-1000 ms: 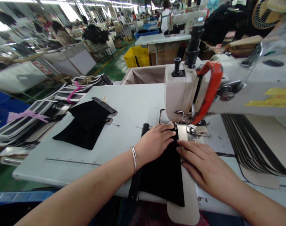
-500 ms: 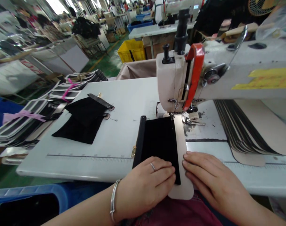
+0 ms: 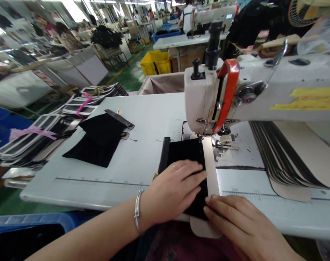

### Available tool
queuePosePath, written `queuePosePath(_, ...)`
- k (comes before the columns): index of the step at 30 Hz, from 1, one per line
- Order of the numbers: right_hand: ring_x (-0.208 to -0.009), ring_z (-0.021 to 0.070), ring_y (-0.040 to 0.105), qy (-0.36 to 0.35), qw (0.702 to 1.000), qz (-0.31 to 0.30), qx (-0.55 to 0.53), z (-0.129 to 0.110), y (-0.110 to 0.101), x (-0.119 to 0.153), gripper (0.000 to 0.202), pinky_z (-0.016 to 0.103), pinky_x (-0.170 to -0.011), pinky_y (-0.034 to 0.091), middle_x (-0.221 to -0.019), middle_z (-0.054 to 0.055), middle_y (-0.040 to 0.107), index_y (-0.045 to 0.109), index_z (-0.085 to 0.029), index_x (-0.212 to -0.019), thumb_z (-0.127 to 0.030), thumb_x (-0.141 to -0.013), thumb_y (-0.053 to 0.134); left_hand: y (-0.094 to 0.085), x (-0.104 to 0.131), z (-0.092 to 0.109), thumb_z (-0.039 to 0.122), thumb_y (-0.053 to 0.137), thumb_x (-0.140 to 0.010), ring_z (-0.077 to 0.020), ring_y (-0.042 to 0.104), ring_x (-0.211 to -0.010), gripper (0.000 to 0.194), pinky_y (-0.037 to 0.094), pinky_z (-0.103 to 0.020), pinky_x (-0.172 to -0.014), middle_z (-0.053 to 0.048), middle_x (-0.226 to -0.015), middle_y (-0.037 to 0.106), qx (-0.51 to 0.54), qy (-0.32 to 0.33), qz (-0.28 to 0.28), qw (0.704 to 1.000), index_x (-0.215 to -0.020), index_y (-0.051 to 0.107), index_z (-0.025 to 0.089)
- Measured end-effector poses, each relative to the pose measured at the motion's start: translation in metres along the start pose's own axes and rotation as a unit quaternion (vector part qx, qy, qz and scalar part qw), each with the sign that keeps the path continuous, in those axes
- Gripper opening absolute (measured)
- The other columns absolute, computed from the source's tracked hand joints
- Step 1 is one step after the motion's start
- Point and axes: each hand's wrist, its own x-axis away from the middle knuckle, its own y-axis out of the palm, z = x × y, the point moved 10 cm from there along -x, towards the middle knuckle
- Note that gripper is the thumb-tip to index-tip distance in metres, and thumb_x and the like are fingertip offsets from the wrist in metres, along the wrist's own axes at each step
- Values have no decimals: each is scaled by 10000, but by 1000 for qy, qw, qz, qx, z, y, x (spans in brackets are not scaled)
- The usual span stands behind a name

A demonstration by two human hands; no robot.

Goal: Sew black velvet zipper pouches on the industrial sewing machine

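While the left hand [image 3: 175,190] lies across the black cloth [image 3: 182,150], fingers extended, the right hand [image 3: 242,223] rests outstretched fingers beside the cloth's edge, over the beige panel [image 3: 211,168]; both pieces' far ends lie beneath the sewing machine [image 3: 201,98].

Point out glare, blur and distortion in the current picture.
Head view: upper-left window glares white; head view: far-left white panel looks soft and stretched; head view: black cloth under the left hand is too dark to show much texture.

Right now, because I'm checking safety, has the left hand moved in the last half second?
Yes: the left hand moved forward, nearer the sewing machine.
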Motion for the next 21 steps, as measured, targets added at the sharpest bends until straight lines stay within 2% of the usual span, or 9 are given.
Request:
queuePosePath(3,-1166,187,657,-8,1000,-2,1,0,-3,-5,379,313,-932,572,-1320,53,696,667,-173,-1292,-168,-1030,394,14,-13,-27,301,520,-1037,-323,452,-1433,384,422,-557,-1179,-137,-1477,546,-62,-17,-40,997,-1395,571,172)
queuePosePath(7,-1142,181,662,1,1000,-8,-6,6,-2,-11,400,306,-915,564,-1314,51,699,664,-175,-1289,-126,-1001,391,25,-19,-42,311,480,-1055,-307,458,-1434,377,389,-556,-1203,-119,-1476,551,-73,-23,-59,995,-1399,575,192)
queuePosePath(14,-1158,178,639,34,999,7,-24,20,-3,-19,391,309,-909,548,-1332,27,689,667,-189,-1284,-115,-987,425,21,-27,-51,278,461,-1056,-302,472,-1419,370,406,-545,-1190,-127,-1461,555,-88,-20,-57,994,-1395,579,185)
queuePosePath(18,-1149,191,637,31,999,6,-24,25,0,-24,381,323,-914,544,-1337,49,685,654,-176,-1298,-126,-985,442,21,-29,-44,198,477,-1024,-292,514,-1369,360,431,-534,-1170,-143,-1372,604,-99,19,-64,993,-1364,592,163)
queuePosePath(21,-1145,203,634,24,999,-4,-21,29,2,-27,402,339,-902,545,-1338,68,680,637,-162,-1314,-113,-968,439,19,-29,-43,181,491,-1009,-284,520,-1356,365,434,-531,-1167,-142,-1376,599,-99,21,-63,993,-1360,590,165)
